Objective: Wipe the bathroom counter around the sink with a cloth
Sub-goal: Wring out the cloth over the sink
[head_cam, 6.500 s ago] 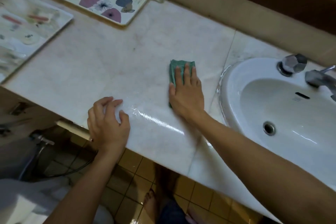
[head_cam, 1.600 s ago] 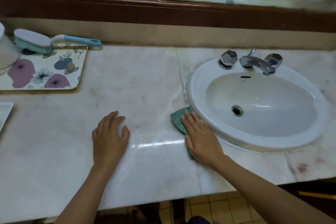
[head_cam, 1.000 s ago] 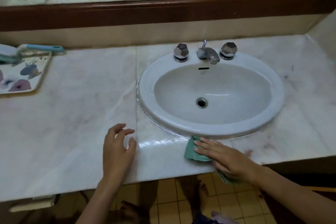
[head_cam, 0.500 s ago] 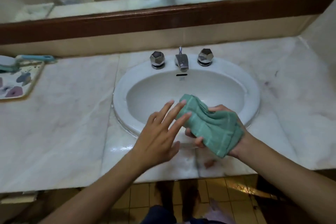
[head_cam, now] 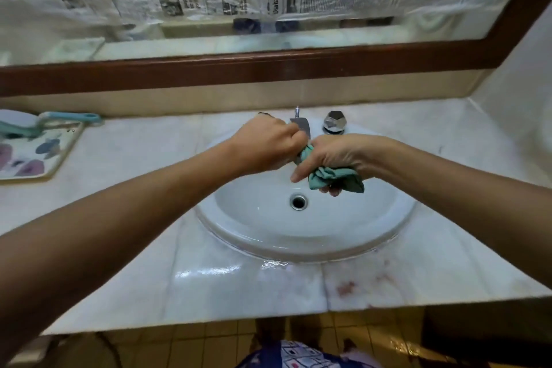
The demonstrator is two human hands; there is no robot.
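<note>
Both my hands hold the green cloth (head_cam: 334, 178) bunched and twisted over the white sink basin (head_cam: 257, 218). My left hand (head_cam: 268, 143) is a fist around the cloth's upper end, just in front of the tap (head_cam: 301, 125). My right hand (head_cam: 337, 155) grips the lower part, and crumpled folds hang out below its fingers above the drain (head_cam: 298, 201). The marble counter (head_cam: 125, 158) surrounds the sink; a wet, shiny patch (head_cam: 209, 272) lies in front of the basin, and reddish stains (head_cam: 346, 288) mark the front right.
A floral tray (head_cam: 44, 155) with a blue-handled brush (head_cam: 53, 119) sits at the far left. One tap knob (head_cam: 335, 122) shows right of the spout; the left knob is hidden behind my hand. A wood-framed mirror (head_cam: 268, 69) covered with newspaper backs the counter. Yellow floor tiles lie below.
The cloth left the counter's front edge and is now lifted over the basin. My left hand came off the counter and closed on the cloth, which is now bunched and twisted between both hands.
</note>
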